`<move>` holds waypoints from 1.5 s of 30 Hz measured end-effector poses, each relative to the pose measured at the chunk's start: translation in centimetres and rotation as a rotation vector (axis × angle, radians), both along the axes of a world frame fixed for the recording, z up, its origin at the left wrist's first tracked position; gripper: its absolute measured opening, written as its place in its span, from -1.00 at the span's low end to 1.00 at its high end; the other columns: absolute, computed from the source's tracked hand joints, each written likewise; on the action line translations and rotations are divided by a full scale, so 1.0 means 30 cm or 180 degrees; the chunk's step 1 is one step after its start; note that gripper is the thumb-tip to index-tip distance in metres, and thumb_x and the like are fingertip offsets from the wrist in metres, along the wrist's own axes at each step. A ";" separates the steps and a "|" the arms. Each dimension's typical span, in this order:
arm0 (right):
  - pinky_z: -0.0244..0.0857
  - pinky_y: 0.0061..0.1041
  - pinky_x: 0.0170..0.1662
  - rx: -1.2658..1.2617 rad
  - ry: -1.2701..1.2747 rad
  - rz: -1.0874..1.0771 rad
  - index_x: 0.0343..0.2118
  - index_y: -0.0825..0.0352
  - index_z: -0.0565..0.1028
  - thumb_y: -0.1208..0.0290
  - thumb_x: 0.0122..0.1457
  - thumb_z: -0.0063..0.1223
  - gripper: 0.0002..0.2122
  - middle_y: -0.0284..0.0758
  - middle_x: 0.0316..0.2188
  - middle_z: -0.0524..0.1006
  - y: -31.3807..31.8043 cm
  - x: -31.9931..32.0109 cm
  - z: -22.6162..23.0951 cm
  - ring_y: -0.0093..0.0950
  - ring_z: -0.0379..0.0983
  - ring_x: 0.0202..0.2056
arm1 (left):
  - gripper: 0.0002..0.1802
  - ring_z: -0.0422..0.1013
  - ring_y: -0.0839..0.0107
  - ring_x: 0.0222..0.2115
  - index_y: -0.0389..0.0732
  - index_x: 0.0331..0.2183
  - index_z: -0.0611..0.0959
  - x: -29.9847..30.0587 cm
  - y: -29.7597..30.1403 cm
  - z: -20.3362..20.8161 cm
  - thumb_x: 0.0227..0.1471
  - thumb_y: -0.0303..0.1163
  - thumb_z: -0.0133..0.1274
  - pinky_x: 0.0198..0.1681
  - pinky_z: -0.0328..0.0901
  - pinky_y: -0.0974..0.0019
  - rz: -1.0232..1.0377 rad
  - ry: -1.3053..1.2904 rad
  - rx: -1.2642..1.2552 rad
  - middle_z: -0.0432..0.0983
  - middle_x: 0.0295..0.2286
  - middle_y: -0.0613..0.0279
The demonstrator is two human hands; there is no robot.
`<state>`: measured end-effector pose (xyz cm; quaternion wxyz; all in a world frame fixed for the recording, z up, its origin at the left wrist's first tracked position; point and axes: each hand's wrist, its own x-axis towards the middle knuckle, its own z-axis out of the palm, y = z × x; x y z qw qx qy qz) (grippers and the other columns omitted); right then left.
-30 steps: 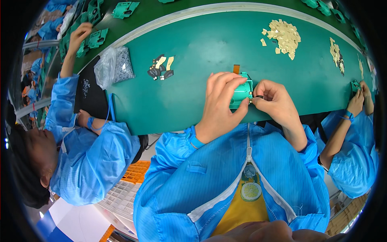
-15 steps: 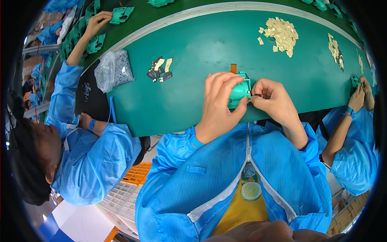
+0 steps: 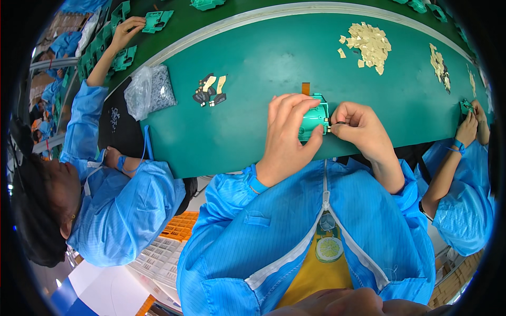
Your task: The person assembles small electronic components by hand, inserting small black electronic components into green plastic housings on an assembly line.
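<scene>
Near the front edge of the green work mat, my left hand (image 3: 289,129) grips a curved green plastic housing (image 3: 312,120), fingers over its far side and thumb at its near right. An orange-brown flat strip (image 3: 305,88) sticks out beyond the housing's far edge. Small gold-coloured contacts (image 3: 326,125) show at its right side. Just right of them, thumb and forefinger of my right hand (image 3: 365,131) pinch a small dark piece (image 3: 341,123), mostly covered by the fingers. Whether this piece joins the housing, I cannot tell.
Cream paper-like pieces (image 3: 369,46) are heaped at the far right. Black-and-cream flat parts (image 3: 208,91) and a clear bag of small grey pieces (image 3: 159,89) lie leftward. A co-worker at left touches a green housing (image 3: 157,21) beyond the pale rail (image 3: 232,23); another works at right.
My right hand has shifted slightly right, its fingertips a little farther from the housing's edge. My left hand and the housing stay almost in place.
</scene>
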<state>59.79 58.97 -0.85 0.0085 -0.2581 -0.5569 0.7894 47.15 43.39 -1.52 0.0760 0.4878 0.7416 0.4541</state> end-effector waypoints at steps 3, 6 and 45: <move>0.14 -0.70 -0.50 -0.0065 0.0026 0.0017 -0.46 0.34 0.41 0.65 0.05 0.08 -0.91 -0.52 -0.51 0.43 0.000 0.001 0.002 -0.80 0.29 -0.51 | -0.45 0.28 0.04 0.05 -0.20 -0.04 0.57 -0.002 0.001 -0.001 -0.18 -0.58 0.24 0.14 0.19 0.05 -0.0020 -0.0014 0.0005 0.46 -0.06 0.11; 0.12 -0.71 -0.51 0.0032 -0.0074 0.0065 -0.46 0.34 0.41 0.65 0.05 0.09 -0.91 -0.53 -0.52 0.43 -0.003 -0.003 0.001 -0.81 0.29 -0.52 | -0.45 0.28 0.04 0.05 -0.20 -0.04 0.57 -0.001 0.002 -0.004 -0.18 -0.58 0.23 0.14 0.19 0.05 -0.0016 0.0001 -0.0003 0.45 -0.06 0.12; 0.10 -0.63 -0.53 0.1230 -0.0551 0.0311 -0.50 0.39 0.45 0.49 0.09 0.27 -0.82 -0.52 -0.61 0.39 0.018 0.002 0.070 -0.77 0.25 -0.55 | -0.45 0.24 0.02 0.07 -0.19 -0.02 0.56 -0.006 -0.005 0.012 -0.15 -0.54 0.25 0.14 0.20 0.05 -0.0088 -0.0092 -0.0114 0.42 -0.03 0.10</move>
